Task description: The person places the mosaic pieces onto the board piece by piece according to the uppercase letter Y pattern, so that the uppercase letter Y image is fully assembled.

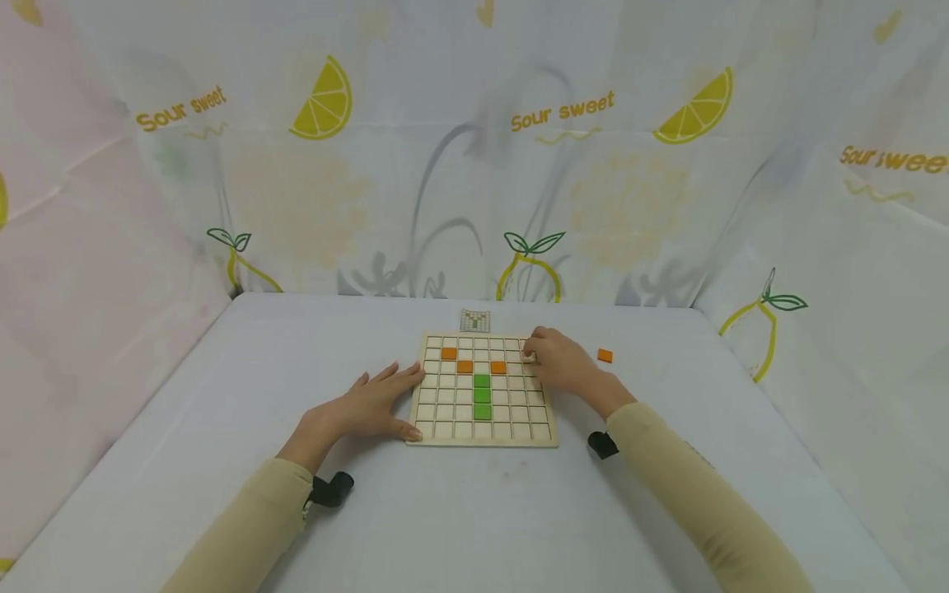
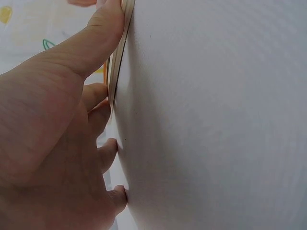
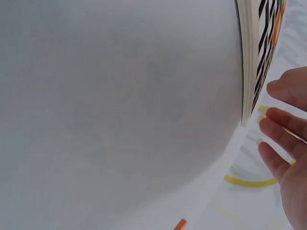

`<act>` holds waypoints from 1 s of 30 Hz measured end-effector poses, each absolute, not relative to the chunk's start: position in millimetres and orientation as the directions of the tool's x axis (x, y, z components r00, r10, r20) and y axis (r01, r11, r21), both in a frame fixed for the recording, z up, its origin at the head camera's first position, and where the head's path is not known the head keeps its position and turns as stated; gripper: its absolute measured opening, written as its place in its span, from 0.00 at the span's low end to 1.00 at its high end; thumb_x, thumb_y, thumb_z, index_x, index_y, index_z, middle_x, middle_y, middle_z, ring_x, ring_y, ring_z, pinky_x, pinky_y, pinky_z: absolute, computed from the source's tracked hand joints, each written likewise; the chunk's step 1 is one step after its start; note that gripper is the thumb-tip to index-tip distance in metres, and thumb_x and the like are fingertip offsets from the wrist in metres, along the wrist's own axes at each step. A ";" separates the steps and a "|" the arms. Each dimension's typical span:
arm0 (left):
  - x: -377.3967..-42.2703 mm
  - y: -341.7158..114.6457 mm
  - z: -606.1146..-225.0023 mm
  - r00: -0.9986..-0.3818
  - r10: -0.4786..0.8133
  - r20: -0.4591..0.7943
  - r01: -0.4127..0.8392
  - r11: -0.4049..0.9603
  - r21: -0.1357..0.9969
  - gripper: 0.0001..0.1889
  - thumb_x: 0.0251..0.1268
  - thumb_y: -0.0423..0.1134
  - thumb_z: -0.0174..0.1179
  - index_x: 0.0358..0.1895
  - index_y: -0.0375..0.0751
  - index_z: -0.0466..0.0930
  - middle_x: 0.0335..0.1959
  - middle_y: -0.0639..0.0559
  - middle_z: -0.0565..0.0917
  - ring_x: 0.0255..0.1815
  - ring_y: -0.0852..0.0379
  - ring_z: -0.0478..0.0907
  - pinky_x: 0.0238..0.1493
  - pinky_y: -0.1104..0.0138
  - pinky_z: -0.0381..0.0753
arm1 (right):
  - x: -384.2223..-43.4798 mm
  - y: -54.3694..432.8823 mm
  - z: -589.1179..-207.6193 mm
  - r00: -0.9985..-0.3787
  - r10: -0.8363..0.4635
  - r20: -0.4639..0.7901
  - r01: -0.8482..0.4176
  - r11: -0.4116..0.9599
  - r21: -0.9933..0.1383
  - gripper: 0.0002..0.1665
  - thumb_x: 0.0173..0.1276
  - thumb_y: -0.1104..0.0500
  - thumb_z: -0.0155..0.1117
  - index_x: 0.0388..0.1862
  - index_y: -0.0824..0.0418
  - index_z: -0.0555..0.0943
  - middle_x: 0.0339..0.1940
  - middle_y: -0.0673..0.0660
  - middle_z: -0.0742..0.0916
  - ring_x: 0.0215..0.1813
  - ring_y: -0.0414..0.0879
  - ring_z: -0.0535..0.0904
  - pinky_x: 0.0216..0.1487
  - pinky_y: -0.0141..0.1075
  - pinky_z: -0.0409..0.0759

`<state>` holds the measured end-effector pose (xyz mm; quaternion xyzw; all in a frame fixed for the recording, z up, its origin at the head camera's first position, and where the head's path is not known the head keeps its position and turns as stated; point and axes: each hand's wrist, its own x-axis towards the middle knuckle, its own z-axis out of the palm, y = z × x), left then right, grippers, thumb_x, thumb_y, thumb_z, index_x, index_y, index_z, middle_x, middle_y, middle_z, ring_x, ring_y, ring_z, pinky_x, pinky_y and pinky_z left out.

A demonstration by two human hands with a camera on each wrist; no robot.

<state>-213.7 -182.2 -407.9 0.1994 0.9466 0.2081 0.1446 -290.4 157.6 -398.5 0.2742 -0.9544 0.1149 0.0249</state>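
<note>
A square wooden grid board lies on the table, several of its cells filled with orange and green square tiles. Three green tiles run in a column near its middle, with orange tiles above to either side. My left hand is spread along the board's left edge, thumb at the near corner. Over the upper right cells is my right hand, fingers bent downward. In the right wrist view its thumb and fingers stand apart, with nothing visible between them. A loose orange tile lies right of that hand.
A small pattern card with a grid picture lies just beyond the board's far edge. White cloth printed with lemons hangs behind the table and along its sides. Each wrist carries a black camera mount.
</note>
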 end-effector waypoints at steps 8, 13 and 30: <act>-213.3 -182.6 -408.5 -0.880 0.437 -0.187 0.319 0.835 0.448 0.58 0.47 0.64 0.71 0.80 0.47 0.51 0.82 0.49 0.51 0.83 0.38 0.39 0.77 0.33 0.35 | -290.1 172.1 -395.9 -0.864 -0.491 0.115 -0.504 0.843 -0.188 0.10 0.68 0.64 0.62 0.46 0.61 0.84 0.50 0.58 0.83 0.53 0.53 0.81 0.52 0.47 0.82; -212.0 -182.1 -407.1 -0.879 0.437 -0.189 0.315 0.832 0.457 0.58 0.47 0.64 0.71 0.80 0.47 0.51 0.82 0.49 0.51 0.83 0.38 0.39 0.77 0.33 0.35 | -289.5 182.5 -394.9 -0.875 -0.473 0.100 -0.483 0.856 -0.186 0.12 0.66 0.66 0.62 0.47 0.62 0.84 0.49 0.58 0.83 0.52 0.53 0.81 0.51 0.47 0.82; -209.5 -181.1 -404.6 -0.878 0.445 -0.174 0.328 0.826 0.458 0.57 0.49 0.63 0.72 0.80 0.45 0.53 0.82 0.47 0.52 0.83 0.36 0.41 0.76 0.32 0.36 | -291.3 214.3 -401.1 -0.899 -0.425 0.101 -0.435 0.892 -0.124 0.16 0.64 0.67 0.61 0.50 0.64 0.84 0.47 0.60 0.84 0.51 0.57 0.80 0.50 0.49 0.81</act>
